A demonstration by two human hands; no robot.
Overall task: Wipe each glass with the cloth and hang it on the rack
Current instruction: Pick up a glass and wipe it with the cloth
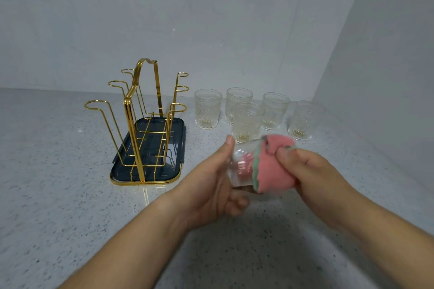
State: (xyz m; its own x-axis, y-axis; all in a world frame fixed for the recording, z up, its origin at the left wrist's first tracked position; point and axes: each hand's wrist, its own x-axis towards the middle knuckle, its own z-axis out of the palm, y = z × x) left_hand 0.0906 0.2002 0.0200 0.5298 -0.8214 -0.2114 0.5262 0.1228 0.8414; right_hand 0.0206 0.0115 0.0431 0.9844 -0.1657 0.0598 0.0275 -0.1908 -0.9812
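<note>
1. Head view, lower centre: the left hand [211, 185] has its fingers curled round a clear ribbed glass tumbler [239, 166] lying sideways. The right hand [312, 171] pinches a pink green-edged cloth [272, 166] stuffed into its mouth.
2. Risk, as I judge it: the tumbler is slick and held above the speckled grey counter [70, 195], so a hard twist could slip it loose.
3. Count: six tumblers in all, one held and five standing tumblers [247, 122] right of centre. One cloth. One gold wire rack [129, 124] left of centre, with six bare loops.
</note>
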